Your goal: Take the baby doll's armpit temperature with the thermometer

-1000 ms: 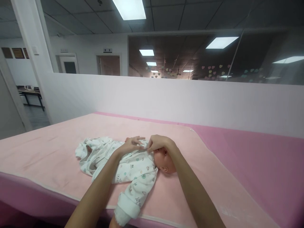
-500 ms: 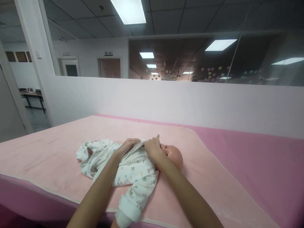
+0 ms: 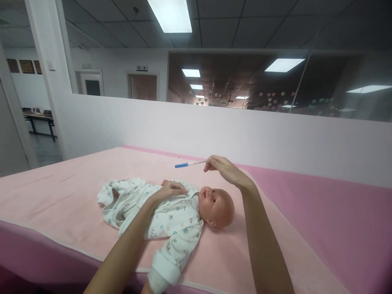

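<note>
A baby doll (image 3: 216,206) in a white printed sleepsuit (image 3: 171,220) lies on its back on the pink padded table (image 3: 76,192), head to the right. My left hand (image 3: 171,190) rests on the doll's chest near the collar, fingers curled on the cloth. My right hand (image 3: 225,169) is raised above the doll's head and pinches a thin thermometer (image 3: 188,164) with a blue tip, which points left.
A pale pink blanket covers the table; a darker pink surface (image 3: 330,212) extends to the right. A white partition wall (image 3: 214,130) with glass above stands behind. A doorway and a distant desk (image 3: 38,120) show at far left.
My right hand has left the doll's collar and risen, now holding the thermometer in the air. The doll's face is uncovered. My left hand stays on the chest.
</note>
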### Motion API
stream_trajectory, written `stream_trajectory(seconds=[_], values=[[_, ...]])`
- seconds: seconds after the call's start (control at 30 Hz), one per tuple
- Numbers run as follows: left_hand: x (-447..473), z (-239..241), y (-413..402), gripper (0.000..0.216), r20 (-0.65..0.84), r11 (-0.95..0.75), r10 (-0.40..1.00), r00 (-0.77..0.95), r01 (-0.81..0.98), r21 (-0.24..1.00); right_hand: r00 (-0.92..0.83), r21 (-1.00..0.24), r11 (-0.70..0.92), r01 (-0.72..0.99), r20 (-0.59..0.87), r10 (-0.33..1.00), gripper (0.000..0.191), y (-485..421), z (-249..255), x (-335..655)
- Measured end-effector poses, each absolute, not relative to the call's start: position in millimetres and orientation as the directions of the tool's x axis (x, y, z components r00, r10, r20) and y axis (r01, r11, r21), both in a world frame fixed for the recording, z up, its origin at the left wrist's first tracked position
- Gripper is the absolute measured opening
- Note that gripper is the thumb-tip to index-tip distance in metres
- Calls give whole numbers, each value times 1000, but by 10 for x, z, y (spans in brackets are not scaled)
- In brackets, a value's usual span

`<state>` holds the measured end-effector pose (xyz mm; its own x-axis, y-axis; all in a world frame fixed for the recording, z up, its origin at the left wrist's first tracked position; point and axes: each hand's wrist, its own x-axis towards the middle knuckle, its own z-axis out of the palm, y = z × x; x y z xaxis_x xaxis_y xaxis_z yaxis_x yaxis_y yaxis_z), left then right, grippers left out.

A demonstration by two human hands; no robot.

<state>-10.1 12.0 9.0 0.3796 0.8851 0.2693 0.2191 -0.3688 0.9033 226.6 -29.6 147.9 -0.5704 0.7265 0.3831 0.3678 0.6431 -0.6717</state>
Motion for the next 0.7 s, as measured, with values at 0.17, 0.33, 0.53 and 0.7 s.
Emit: stream_trajectory(seconds=[0.17, 0.33, 0.53, 0.7], values=[[-109, 101, 107, 24, 292, -401, 866, 406, 215, 890, -588, -759, 626, 180, 427, 687, 29, -247, 1439, 2160], [-105, 92, 111, 25, 271, -384, 880, 391, 250, 889, -571, -775, 605, 184, 416, 707, 26, -250, 1426, 2116], [-109, 73, 128, 27, 268, -371, 891, 368, 247, 895, -520, -772, 613, 171, 458, 721, 21, -189, 1370, 2057], [-109, 68, 134, 25, 282, -409, 867, 410, 263, 874, -482, -748, 642, 169, 506, 715, 21, -113, 1320, 2021]])
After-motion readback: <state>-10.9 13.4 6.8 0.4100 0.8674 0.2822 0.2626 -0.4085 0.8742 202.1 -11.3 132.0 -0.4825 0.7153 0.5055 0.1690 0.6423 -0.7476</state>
